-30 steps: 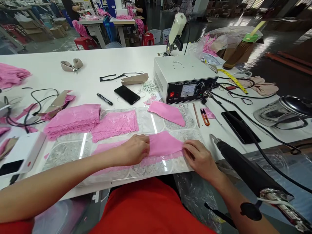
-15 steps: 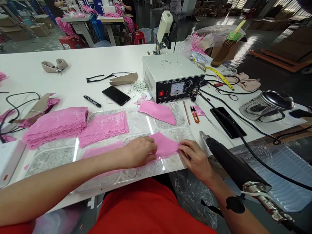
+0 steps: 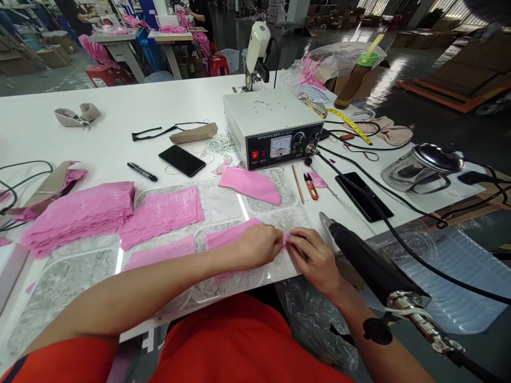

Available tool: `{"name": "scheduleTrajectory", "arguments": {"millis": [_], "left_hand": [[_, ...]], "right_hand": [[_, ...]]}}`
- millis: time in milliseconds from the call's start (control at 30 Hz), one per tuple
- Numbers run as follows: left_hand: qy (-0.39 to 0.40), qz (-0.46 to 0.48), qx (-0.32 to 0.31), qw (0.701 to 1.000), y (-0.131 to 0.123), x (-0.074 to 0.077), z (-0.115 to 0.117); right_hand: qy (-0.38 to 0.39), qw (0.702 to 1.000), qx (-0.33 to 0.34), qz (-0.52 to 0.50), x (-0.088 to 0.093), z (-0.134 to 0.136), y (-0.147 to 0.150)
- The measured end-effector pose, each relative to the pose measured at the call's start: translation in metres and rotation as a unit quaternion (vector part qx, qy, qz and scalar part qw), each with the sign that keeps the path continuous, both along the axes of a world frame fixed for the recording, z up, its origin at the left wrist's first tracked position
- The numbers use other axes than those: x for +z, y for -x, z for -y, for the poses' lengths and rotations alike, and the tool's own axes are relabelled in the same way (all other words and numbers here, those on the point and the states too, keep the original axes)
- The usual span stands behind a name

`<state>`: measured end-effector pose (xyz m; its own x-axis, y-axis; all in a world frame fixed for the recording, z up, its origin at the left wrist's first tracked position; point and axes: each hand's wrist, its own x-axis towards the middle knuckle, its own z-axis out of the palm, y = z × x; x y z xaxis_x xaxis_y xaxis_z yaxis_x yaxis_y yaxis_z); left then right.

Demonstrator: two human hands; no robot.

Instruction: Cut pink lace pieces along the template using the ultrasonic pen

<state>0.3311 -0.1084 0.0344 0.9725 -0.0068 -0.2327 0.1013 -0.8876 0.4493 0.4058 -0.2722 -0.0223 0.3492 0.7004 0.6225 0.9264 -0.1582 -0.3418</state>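
A pink fabric piece (image 3: 229, 234) lies on the clear sheet at the table's front edge. My left hand (image 3: 260, 246) is closed on its right part, with the fingertips bent down and partly hidden. Close against it, my right hand (image 3: 313, 259) pinches the right tip of the same piece between thumb and fingers. Left of my hands lies a pink lace piece (image 3: 159, 252), partly under my left forearm. A smooth pink panel (image 3: 250, 185) rests farther back, and lace stacks (image 3: 82, 215) sit to the left.
A black handheld tool (image 3: 371, 260) with a metal tip points in from the right, its cable crossing the table. Behind stands a control box (image 3: 275, 125). Thread snips (image 3: 310, 186), a phone (image 3: 364, 197) and a glass jug (image 3: 425, 167) lie on the right side.
My left hand has slid right along the pink fabric piece until it is beside my right hand. My right hand stays at the tip. The camera view has shifted slightly.
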Motion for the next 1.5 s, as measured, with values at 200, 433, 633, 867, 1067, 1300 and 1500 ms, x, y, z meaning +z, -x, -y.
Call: {"name": "scheduleTrajectory", "arguments": {"millis": [200, 433, 633, 867, 1067, 1300, 1500], "left_hand": [[0.08, 0.008, 0.031, 0.996, -0.002, -0.002, -0.007], [0.172, 0.025, 0.069, 0.982, -0.001, 0.001, -0.012], [0.264, 0.05, 0.139, 0.953, 0.006, 0.001, -0.024], [0.389, 0.064, 0.255, 0.883, 0.036, 0.0, -0.042], [0.442, 0.117, 0.345, 0.82, 0.079, 0.003, -0.057], [0.372, 0.204, 0.455, 0.783, 0.167, 0.002, -0.091], [0.199, 0.256, 0.533, 0.782, 0.246, -0.013, -0.085]], "right_hand": [[-0.016, 0.999, -0.022, -0.02, 0.001, -0.001, 0.002], [-0.015, 0.998, -0.032, -0.052, 0.005, 0.001, 0.008], [0.021, 0.999, -0.026, -0.034, 0.007, 0.002, 0.011], [0.006, 0.998, 0.019, -0.064, 0.026, -0.019, 0.034], [0.114, 0.992, 0.02, -0.049, 0.024, -0.064, 0.071], [0.1, 0.985, 0.14, -0.016, 0.022, -0.102, 0.1], [0.093, 0.968, 0.233, -0.012, 0.027, -0.131, 0.116]]}}
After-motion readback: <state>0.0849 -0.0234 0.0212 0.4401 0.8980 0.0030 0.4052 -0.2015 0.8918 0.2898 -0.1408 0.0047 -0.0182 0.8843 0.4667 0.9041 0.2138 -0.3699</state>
